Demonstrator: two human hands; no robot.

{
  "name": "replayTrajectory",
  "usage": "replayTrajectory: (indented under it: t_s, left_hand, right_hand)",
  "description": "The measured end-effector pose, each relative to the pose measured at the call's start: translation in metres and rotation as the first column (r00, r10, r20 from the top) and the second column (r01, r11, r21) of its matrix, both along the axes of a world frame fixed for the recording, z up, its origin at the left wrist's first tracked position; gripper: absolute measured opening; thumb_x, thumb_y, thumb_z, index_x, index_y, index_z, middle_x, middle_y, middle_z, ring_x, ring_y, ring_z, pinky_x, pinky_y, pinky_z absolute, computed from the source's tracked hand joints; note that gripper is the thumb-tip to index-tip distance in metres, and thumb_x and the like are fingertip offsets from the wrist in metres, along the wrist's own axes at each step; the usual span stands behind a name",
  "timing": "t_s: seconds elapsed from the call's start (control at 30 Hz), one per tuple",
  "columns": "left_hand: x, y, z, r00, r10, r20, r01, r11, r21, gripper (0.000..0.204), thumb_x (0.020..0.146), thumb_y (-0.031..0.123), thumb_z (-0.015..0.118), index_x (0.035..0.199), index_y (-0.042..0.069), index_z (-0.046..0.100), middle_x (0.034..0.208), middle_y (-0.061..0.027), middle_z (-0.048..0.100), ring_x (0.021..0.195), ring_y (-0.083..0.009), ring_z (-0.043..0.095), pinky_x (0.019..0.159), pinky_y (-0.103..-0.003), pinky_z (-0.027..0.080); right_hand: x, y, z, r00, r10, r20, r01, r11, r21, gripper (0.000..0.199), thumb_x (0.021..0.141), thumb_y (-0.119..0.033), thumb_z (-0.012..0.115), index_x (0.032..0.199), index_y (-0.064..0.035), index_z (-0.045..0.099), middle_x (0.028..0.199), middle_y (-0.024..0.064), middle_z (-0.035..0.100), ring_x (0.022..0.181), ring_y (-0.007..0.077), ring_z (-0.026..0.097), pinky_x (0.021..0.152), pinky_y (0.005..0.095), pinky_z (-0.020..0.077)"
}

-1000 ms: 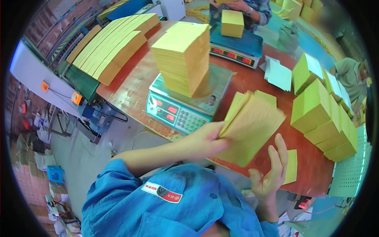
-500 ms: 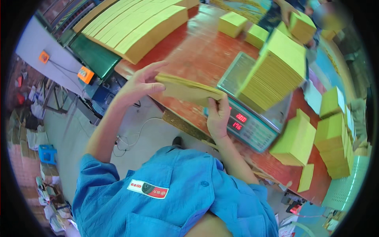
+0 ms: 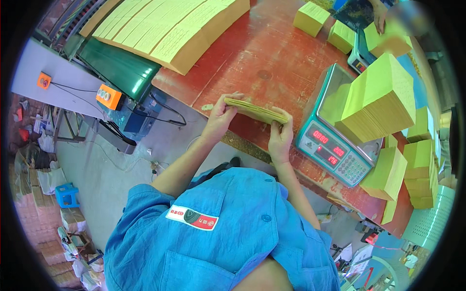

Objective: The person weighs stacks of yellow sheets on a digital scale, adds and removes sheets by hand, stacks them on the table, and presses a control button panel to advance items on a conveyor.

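A thin stack of yellow paper [image 3: 256, 111] is held level over the near edge of the red table. My left hand [image 3: 221, 118] grips its left end, fingers closed around the edge. At the opposite end my right hand [image 3: 281, 138] pinches the stack between thumb and fingers. To the right stands a teal digital scale [image 3: 335, 157] with lit red digits. A tall block of stacked yellow paper [image 3: 381, 99] rests on the scale's pan, apart from both hands.
Long rows of yellow paper [image 3: 174, 34] lie on the far left of the red table [image 3: 242, 63]. More yellow stacks [image 3: 386, 174] crowd its right side. Across the table, another person's hand [image 3: 379, 19] touches a yellow block. A green machine part [image 3: 119, 68] adjoins the left edge.
My left hand has gone from spread fingers to gripping the paper stack's end. The view has shifted, with the scale now farther right of my hands.
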State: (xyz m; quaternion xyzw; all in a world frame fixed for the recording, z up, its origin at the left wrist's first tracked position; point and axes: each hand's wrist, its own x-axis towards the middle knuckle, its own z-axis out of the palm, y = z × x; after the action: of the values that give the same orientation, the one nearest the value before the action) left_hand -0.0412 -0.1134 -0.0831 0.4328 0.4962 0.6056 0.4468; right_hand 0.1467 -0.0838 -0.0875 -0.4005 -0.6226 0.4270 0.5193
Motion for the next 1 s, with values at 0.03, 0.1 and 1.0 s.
replayTrajectory:
  t_s: [0.03, 0.1, 1.0]
  left_hand:
    - [-0.001, 0.002, -0.001, 1.000, 0.002, 0.028, -0.002, 1.000, -0.021, 0.032, 0.096, -0.001, 0.047, 0.126, 0.003, 0.054, 0.130, -0.0068, 0.056, 0.125, -0.0153, 0.048, 0.107, -0.029, 0.036]
    - [-0.006, 0.008, -0.004, 0.999, -0.007, 0.053, 0.008, 1.000, -0.023, 0.031, 0.096, 0.000, 0.047, 0.126, 0.003, 0.055, 0.129, -0.0064, 0.057, 0.123, -0.0152, 0.049, 0.106, -0.029, 0.036]
    - [0.175, 0.188, 0.290, 0.630, -0.768, 0.116, 0.760, 0.640, 0.113, 0.029, 0.099, 0.029, 0.055, 0.111, 0.003, 0.060, 0.095, -0.0090, 0.069, 0.085, -0.0178, 0.067, 0.072, -0.032, 0.055]
  right_hand:
    - [-0.004, 0.000, 0.004, 1.000, -0.004, -0.015, 0.003, 1.000, -0.012, 0.029, 0.095, 0.006, 0.047, 0.122, -0.0032, 0.051, 0.113, 0.0081, 0.059, 0.094, 0.0141, 0.056, 0.083, 0.0275, 0.0454]
    - [-0.007, 0.002, 0.006, 1.000, -0.018, -0.023, 0.018, 1.000, -0.025, 0.028, 0.095, 0.006, 0.045, 0.121, -0.0039, 0.051, 0.107, 0.0076, 0.060, 0.079, 0.0122, 0.058, 0.070, 0.0262, 0.0488]
    - [0.238, 0.098, 0.296, 0.958, -0.269, -0.097, 0.262, 0.962, -0.076, 0.023, 0.096, -0.018, 0.057, 0.101, 0.0026, 0.065, 0.088, 0.0084, 0.068, 0.068, 0.0123, 0.065, 0.058, 0.0258, 0.0536]
